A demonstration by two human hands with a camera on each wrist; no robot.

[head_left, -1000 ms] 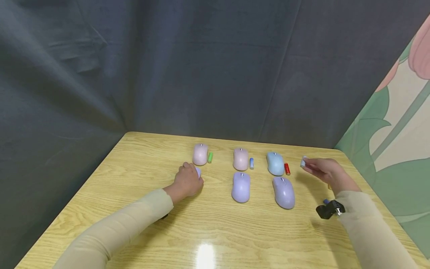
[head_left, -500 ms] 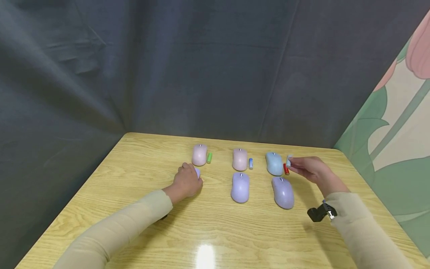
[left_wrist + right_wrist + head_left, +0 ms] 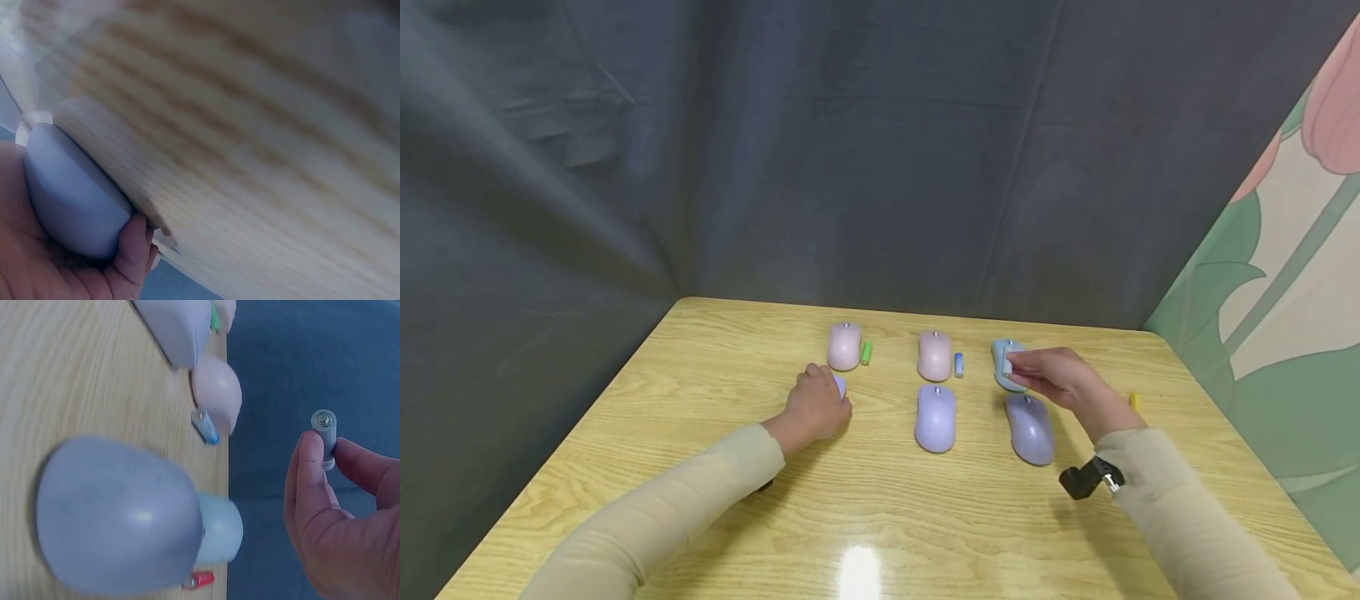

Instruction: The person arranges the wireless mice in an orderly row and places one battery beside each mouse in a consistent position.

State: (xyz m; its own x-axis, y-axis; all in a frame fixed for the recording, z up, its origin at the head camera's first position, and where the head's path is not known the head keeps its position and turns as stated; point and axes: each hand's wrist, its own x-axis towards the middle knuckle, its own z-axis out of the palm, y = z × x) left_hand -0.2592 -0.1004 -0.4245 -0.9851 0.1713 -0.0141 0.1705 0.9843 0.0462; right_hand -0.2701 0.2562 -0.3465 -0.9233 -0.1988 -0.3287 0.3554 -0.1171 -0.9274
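Observation:
My left hand (image 3: 814,402) grips a small lavender mouse (image 3: 75,194) on the table, fingers curled along its side. Between the thumb and fingertips of my right hand (image 3: 1060,379) a pale grey-white battery (image 3: 325,434) is pinched, held in the air. In the head view it overlaps the light blue mouse (image 3: 998,360), partly covering it. Just below that hand lies a purple mouse (image 3: 1031,431). A red battery (image 3: 201,579) shows beside the light blue mouse in the right wrist view, but the hand hides it in the head view.
A pink mouse (image 3: 845,347) has a green battery (image 3: 867,353) beside it. Another pink mouse (image 3: 935,357) has a blue battery (image 3: 958,365) at its right, with a lavender mouse (image 3: 936,419) in front. A yellow battery (image 3: 1136,403) lies near the right forearm. Dark cloth (image 3: 850,167) hangs behind.
My right hand has moved left with the pale battery, from right of the red battery to over the light blue mouse. The yellow battery has come into view. My left hand stays put.

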